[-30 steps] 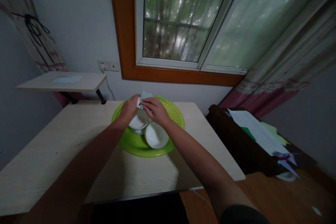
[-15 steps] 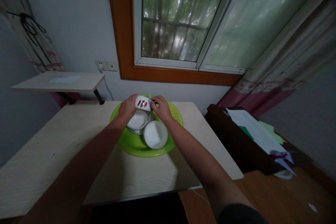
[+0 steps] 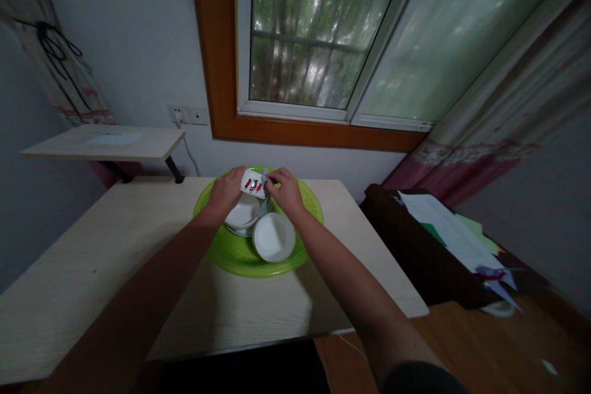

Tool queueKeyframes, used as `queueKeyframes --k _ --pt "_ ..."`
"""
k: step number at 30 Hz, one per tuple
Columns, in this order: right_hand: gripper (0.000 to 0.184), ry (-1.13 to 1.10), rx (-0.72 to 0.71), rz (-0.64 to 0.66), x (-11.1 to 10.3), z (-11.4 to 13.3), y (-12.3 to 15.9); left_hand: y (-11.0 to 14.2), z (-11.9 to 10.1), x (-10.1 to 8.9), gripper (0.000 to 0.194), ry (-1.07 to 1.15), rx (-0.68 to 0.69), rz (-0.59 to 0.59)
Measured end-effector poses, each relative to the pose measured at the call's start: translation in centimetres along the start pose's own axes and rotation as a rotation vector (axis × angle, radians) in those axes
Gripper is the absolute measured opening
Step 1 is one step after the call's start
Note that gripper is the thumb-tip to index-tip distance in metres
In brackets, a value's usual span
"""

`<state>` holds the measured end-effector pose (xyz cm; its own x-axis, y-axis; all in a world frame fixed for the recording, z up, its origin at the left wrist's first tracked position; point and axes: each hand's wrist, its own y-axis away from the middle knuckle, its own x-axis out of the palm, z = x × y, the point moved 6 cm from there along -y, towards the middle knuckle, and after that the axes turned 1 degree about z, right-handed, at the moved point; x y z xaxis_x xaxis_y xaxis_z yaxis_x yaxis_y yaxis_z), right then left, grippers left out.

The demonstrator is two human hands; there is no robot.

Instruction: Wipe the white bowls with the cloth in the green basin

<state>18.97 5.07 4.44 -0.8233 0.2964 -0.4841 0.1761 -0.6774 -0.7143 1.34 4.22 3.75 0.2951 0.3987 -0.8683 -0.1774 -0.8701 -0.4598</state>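
Observation:
My left hand (image 3: 226, 191) is closed on the left side of a small white item with red and dark markings (image 3: 253, 184), held above the far part of a round green tray (image 3: 240, 268). Whether it is a dish or a packet I cannot tell. My right hand (image 3: 286, 189) pinches a thin greyish piece (image 3: 265, 179) at the item's right edge. Below my left hand sits a white bowl (image 3: 243, 212), apparently on another white dish. A second white bowl (image 3: 274, 237) lies nearer to me in the tray. Something clear or greyish (image 3: 265, 207) shows between the bowls.
The tray rests on a pale wooden table (image 3: 258, 308). A small raised shelf (image 3: 152, 143) with a paper sheet stands at the back left. Behind are a wall socket (image 3: 178, 114) with a cord and a window. To the right, papers (image 3: 455, 231) lie on dark furniture.
The white item has shifted slightly right and tilted a little, with my left hand moving along. My right hand stays at its right edge. The bowls and tray look unchanged.

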Motion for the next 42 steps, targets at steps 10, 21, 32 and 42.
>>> queueKeyframes --k 10,21,32,42 --pt "0.014 -0.013 -0.056 0.019 0.0 0.3 0.1 -0.1 -0.7 0.2 0.038 -0.089 0.061 0.043" --pt "0.01 0.051 0.072 0.031 0.1 -0.8 0.0 0.0 -0.3 0.0 0.036 -0.046 0.043 0.029" --pt "0.014 -0.016 -0.022 0.034 0.3 -0.7 0.1 0.1 -1.4 0.9 0.038 -0.097 0.169 0.044" --pt "0.01 0.088 0.106 0.061 0.3 -2.0 0.1 0.0 -0.7 0.4 0.04 -0.056 0.11 0.021"
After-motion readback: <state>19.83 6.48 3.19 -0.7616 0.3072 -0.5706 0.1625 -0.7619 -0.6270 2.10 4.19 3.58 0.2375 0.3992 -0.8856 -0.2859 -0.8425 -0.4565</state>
